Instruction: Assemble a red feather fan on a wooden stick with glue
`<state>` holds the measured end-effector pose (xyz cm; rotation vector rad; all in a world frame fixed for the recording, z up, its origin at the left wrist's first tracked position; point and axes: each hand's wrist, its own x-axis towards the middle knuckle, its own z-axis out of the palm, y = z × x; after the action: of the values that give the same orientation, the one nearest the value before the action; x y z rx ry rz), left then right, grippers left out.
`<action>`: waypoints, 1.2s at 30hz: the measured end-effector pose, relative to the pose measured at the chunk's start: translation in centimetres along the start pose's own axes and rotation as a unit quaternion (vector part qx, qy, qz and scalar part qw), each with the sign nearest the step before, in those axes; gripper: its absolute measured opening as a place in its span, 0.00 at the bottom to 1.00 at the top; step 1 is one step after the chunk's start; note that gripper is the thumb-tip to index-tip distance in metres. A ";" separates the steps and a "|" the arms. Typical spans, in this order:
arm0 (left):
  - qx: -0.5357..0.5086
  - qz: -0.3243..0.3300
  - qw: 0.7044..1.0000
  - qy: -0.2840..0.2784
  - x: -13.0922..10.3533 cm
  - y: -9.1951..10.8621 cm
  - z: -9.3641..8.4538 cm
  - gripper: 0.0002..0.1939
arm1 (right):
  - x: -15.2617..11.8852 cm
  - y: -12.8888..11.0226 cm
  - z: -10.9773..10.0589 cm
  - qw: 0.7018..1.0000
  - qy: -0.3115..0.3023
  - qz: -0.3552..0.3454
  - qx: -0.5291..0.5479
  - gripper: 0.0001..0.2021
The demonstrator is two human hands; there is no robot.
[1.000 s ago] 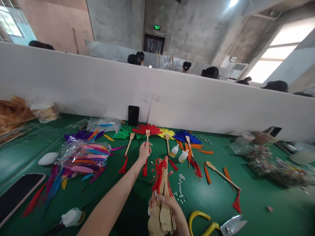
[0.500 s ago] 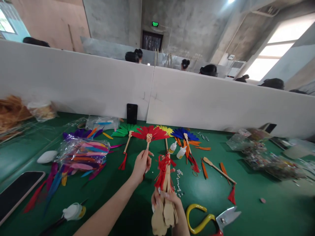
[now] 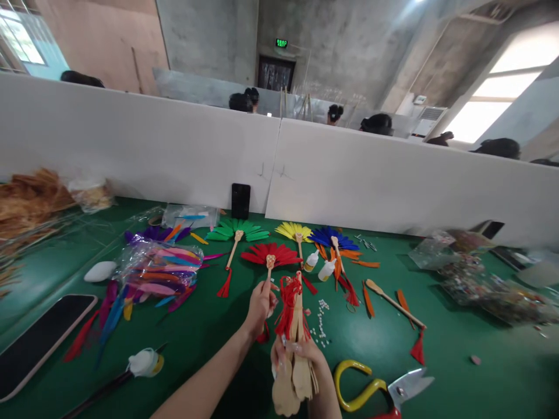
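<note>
My left hand [image 3: 261, 304] grips the wooden handle of a red feather fan [image 3: 269, 254], its feathers spread upright above my fingers. Close beside it, my right hand [image 3: 293, 352] is wrapped round a bundle of bare wooden fan handles [image 3: 288, 387] with red tassels [image 3: 287, 302] hanging at their far end. Behind the red fan lie a green feather fan [image 3: 238, 231], a yellow feather fan [image 3: 295, 231] and a blue feather fan [image 3: 335, 238]. Two small white glue bottles [image 3: 326, 270] are just right of the yellow fan's handle. Small white beads [image 3: 322, 320] lie scattered right of my right hand.
Yellow-handled scissors [image 3: 358, 396] lie open at front right. A single handle with a tassel [image 3: 395, 302] rests between orange feathers. Bagged coloured feathers [image 3: 159, 270], a white glue pot [image 3: 145, 363] and a phone [image 3: 41, 343] occupy the left. A white partition [image 3: 174, 157] borders the green table.
The red fan in my left hand has come down and nearer to me, leaving the green and yellow fans more exposed. My right hand keeps its hold on the bundle. The view has shifted slightly.
</note>
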<state>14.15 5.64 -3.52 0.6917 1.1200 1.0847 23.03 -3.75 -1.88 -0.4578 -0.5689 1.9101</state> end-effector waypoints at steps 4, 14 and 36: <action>-0.010 -0.003 1.000 0.004 0.5 0.1 0.2 0.22 | 0.0 -0.3 -0.1 1.000 0.013 0.012 0.011 0.10; -0.017 0.016 1.000 0.015 1.6 0.0 0.4 0.22 | -0.1 -0.1 -0.5 0.998 0.052 -0.008 0.024 0.09; -0.039 0.031 0.999 0.007 2.6 -0.7 0.7 0.22 | -0.4 -0.1 0.2 0.989 0.134 -0.029 0.060 0.07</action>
<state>15.15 7.82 -4.82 0.6616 1.0685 1.1821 23.13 -4.12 -1.65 -0.6020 -0.2860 1.7787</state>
